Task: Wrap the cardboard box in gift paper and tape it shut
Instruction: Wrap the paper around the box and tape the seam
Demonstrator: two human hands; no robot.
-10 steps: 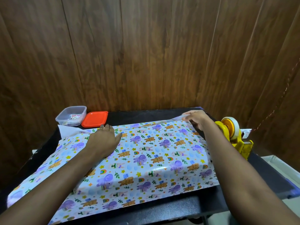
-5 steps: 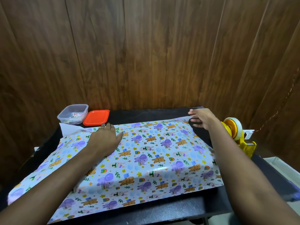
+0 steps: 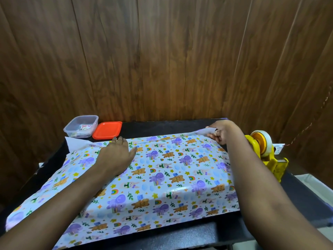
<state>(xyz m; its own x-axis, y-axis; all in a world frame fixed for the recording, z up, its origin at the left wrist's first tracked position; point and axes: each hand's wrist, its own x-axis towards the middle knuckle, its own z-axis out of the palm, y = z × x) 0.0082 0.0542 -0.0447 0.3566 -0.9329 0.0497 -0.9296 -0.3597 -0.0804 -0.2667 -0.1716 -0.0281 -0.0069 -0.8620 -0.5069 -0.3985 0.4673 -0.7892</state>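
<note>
Pinching the glossy animal-print gift paper's [image 3: 162, 177] far-right corner is the right hand [image 3: 221, 132]; the flat left hand [image 3: 117, 153] is pressing it down.

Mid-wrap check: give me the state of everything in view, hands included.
gift paper: printed side up, far right corner lifted, no tape visible.
left hand: flat, pressing the paper's far left part.
right hand: pinching the lifted corner.
clear container: open, lid off, small items inside.
orange lid: lying flat beside the container.
tape dispenser: upright, roll loaded, untouched.
</note>
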